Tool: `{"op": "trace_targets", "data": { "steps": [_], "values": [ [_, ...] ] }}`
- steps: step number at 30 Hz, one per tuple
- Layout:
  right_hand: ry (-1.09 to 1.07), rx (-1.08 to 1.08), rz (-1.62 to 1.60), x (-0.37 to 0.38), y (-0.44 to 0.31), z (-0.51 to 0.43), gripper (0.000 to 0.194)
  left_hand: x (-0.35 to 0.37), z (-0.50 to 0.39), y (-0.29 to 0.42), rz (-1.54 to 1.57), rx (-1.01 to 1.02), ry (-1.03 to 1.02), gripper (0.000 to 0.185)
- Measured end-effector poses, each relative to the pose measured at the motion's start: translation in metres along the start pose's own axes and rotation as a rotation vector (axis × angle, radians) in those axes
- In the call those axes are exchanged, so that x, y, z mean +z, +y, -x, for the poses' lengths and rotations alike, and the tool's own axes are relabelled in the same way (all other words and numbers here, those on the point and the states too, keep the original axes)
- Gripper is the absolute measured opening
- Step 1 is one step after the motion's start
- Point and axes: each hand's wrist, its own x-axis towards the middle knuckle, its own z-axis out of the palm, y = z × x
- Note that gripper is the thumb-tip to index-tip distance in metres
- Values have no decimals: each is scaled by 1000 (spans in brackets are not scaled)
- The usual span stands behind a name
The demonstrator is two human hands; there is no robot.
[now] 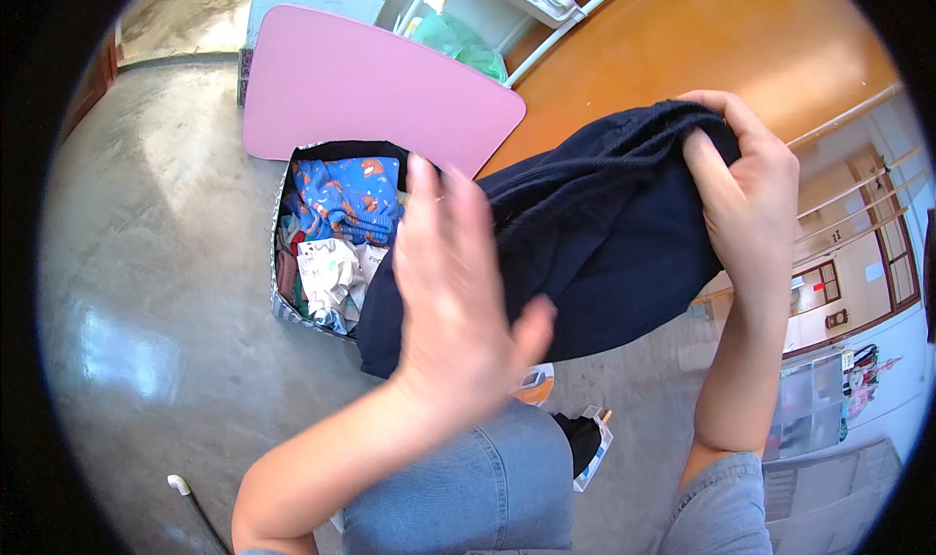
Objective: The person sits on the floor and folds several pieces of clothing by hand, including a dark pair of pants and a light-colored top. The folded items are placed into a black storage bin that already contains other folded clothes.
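A dark navy garment, likely shorts or trousers with a drawstring, hangs in the air before me. My right hand grips its gathered end, thumb on the near side and fingers behind. Blurred by motion, my left hand is flat with its fingers apart, in front of the garment's other end; whether it touches the cloth I cannot tell. Behind the left hand stands an open fabric box of clothes. In it lie a blue printed garment and a crumpled white printed one.
A pink tabletop or board is beyond the box, against an orange-brown surface. White rack tubing runs at the top. A pipe with a white elbow is at lower left. Near my denim-covered leg lies a small container with black cloth.
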Motion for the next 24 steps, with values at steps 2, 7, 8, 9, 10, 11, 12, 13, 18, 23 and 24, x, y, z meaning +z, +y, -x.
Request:
{"op": "trace_targets", "data": {
  "steps": [2, 7, 8, 9, 10, 11, 12, 13, 18, 23, 24],
  "values": [
    [-70, -64, -73, -13, 3, 3, 18, -14, -23, -26, 195, -236, -9, 74],
    [-408, 10, -148, -29, 21, 6, 20, -68, -73, -34, 69, -250, -81, 15],
    [-482, 148, -139, -25, 23, 4, 19, -77, -82, -29, 20, -238, -97, 13],
    [-445, 254, -358, -20, 24, 4, 17, -85, -86, -20, 222, -371, -231, 14],
    [-388, 505, -505, -13, 22, 5, 16, -89, -88, -11, 446, -500, -358, 15],
    [-356, 618, -758, -4, 19, 7, 21, -87, -88, -2, 677, -631, -482, 16],
    [-355, 572, -956, 2, 15, 10, 22, -80, -83, 8, 803, -627, -484, 15],
    [-332, 581, -1112, 9, 9, 14, 24, -66, -73, 22, 724, -517, -429, 15],
    [-461, 191, -1181, 20, -14, 21, 72, -21, -56, 46, 891, -275, -324, 21],
    [-420, 42, -821, 8, -5, 23, 95, -20, -55, 14, 1208, -133, -545, 41],
    [-447, 51, -799, 3, 2, 25, 92, -24, -53, 3, 1212, -92, -591, 42]
  ]
}}
